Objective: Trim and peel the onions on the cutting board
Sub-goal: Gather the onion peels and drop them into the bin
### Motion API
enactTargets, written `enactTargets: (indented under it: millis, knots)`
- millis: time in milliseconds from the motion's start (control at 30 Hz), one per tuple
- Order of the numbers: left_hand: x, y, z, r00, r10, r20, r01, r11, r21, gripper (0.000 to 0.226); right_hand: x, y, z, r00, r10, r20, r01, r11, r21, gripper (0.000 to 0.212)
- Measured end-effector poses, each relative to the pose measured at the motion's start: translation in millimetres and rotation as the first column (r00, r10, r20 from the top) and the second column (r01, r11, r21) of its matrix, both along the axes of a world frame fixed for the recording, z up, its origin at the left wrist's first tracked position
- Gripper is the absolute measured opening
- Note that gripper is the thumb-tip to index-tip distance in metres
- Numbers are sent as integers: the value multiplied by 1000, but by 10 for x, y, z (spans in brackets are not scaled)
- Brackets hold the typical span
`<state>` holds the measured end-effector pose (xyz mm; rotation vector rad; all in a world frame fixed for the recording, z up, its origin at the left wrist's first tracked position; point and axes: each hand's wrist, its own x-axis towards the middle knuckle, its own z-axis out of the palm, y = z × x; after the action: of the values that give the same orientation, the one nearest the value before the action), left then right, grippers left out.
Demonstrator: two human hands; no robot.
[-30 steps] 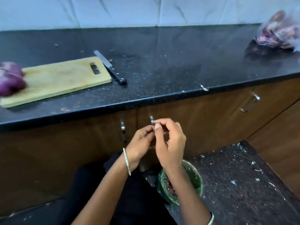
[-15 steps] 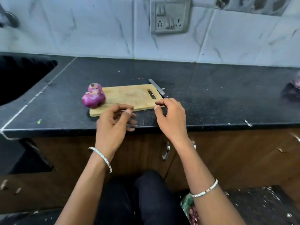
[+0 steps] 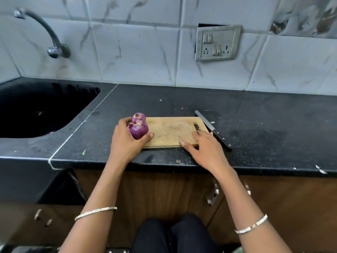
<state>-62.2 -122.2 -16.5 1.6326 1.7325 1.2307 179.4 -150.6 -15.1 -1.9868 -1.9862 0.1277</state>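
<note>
Meanwhile, left hand [image 3: 125,141] grips front onion [image 3: 137,130]; right hand [image 3: 207,148], flat, blocks knife [image 3: 212,130].

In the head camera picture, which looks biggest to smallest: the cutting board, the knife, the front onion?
1. cutting board
2. knife, long but thin
3. front onion, gripped by the left hand

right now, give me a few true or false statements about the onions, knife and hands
1. The left hand grips the front onion. True.
2. The knife is in the right hand. False: it lies on the counter beside the cutting board.
3. A second onion sits behind the gripped one. True.
4. The onions are at the board's right end. False: they are at its left end.
5. The right hand rests open on the board's right end. True.
</note>
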Motion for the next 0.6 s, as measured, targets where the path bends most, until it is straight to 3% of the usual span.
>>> enactTargets:
  millis: [133,300,400,500,600]
  knots:
    - [-42,31,-53,1000,27,-5,-27,1000,-10,89,0,-179,-67,999,30,26,-30,999,22,70]
    - [-81,49,-51,999,29,-30,-29,1000,-5,86,78,-179,83,996,58,-67,-59,998,-6,58]
    - [-113,90,-1,998,19,-57,-20,1000,-22,90,-9,-42,238,991,59,-120,-43,990,133,49]
    - [-153,168,73,997,3,-75,-8,998,-66,99,-243,255,376,968,168,-186,-130,971,200,41]
    - [-186,286,114,997,-6,-82,-4,992,-124,104,-483,627,478,948,298,-113,-271,940,208,41]
